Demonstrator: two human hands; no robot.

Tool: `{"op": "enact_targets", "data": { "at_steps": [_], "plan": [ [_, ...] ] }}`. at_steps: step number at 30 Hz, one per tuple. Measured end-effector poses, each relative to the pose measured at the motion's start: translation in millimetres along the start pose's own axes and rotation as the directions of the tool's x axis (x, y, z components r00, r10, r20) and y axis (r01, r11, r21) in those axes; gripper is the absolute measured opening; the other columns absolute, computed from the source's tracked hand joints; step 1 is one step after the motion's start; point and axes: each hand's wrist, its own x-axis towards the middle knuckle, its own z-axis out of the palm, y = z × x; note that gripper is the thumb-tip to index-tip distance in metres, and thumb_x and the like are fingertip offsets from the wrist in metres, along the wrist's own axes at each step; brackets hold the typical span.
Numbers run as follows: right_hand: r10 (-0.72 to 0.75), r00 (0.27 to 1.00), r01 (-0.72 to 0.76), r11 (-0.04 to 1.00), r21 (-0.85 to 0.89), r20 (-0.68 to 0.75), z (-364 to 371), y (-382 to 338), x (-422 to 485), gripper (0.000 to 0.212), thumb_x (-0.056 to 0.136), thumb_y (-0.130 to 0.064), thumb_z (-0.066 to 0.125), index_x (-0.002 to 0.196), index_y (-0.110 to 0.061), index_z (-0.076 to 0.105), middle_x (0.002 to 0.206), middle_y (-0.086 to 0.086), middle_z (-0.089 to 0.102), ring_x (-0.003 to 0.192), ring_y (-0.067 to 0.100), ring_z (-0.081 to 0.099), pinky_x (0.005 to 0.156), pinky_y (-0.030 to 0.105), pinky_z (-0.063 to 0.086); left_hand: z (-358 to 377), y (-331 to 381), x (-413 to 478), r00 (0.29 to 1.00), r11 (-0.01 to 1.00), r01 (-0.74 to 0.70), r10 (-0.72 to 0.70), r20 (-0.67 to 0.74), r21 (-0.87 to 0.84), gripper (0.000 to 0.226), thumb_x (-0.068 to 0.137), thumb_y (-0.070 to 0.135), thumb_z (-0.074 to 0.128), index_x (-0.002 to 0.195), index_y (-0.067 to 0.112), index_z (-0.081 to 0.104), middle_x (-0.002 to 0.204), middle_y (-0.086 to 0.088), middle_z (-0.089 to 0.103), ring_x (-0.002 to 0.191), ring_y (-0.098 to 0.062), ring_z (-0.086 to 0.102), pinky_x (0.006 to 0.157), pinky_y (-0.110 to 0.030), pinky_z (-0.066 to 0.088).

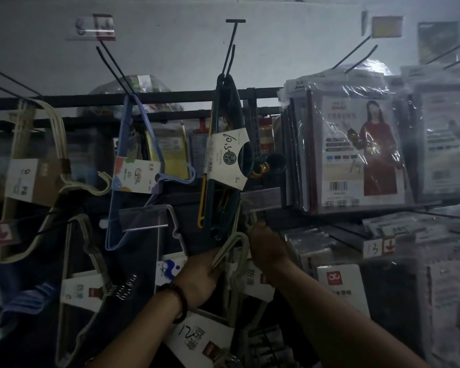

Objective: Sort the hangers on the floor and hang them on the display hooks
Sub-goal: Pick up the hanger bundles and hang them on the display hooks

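My left hand [198, 281] grips a bundle of pale beige hangers [234, 251] with a white label, held up against the lower row of the display. My right hand [267, 245] is closed around the top of the same bundle, next to a clear-tagged display hook [260, 199]. Above them a dark green and yellow hanger pack [225, 155] hangs from a black hook [230, 54]. A blue hanger pack [133, 171] and a beige hanger pack [35, 179] hang further left. Another pale hanger bundle [83, 285] hangs at lower left.
Plastic-wrapped apron packages [356, 150] fill the hooks on the right. Long black hooks [353, 57] with price tags stick out from the white wall. More packages [341, 285] sit at lower right, beside a tag marked 13 [377, 247]. The scene is dim.
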Motion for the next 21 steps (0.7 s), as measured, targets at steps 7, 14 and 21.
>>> {"op": "enact_targets", "data": {
  "at_steps": [7, 14, 21],
  "plan": [
    [0.0, 0.997, 0.002, 1.0, -0.021, 0.083, 21.0, 3.3, 34.0, 0.023, 0.106, -0.012, 0.046, 0.123, -0.002, 0.058, 0.119, 0.016, 0.07, 0.109, 0.033, 0.071, 0.081, 0.037, 0.055, 12.5, -28.2, -2.6, 0.994, 0.989, 0.084, -0.091, -0.059, -0.12, 0.032, 0.107, 0.029, 0.055, 0.099, 0.057, 0.066, 0.106, 0.025, 0.073, 0.103, 0.009, 0.065, 0.093, -0.021, 0.052],
    [-0.013, 0.984, -0.017, 0.986, 0.167, 0.177, -25.9, 32.7, 18.0, 0.031, 0.107, -0.024, 0.044, 0.101, -0.01, 0.071, 0.103, 0.013, 0.072, 0.097, 0.032, 0.071, 0.086, 0.047, 0.061, 13.1, -28.2, -10.0, 0.989, 0.973, 0.107, -0.125, -0.08, -0.206, 0.029, 0.106, 0.021, 0.056, 0.107, 0.048, 0.068, 0.106, 0.027, 0.074, 0.103, 0.013, 0.065, 0.088, -0.01, 0.046],
    [0.045, 0.992, -0.1, 0.848, 0.52, 0.118, -60.3, 40.8, -64.0, 0.035, 0.106, -0.037, 0.048, 0.082, -0.018, 0.068, 0.078, 0.003, 0.072, 0.071, 0.022, 0.07, 0.063, 0.042, 0.058, 22.0, -0.1, -13.1, 0.989, 0.949, 0.097, -0.125, -0.077, -0.299, 0.02, 0.108, 0.024, 0.05, 0.101, 0.034, 0.066, 0.09, 0.024, 0.07, 0.087, 0.018, 0.062, 0.072, 0.002, 0.042]
  ]
}}
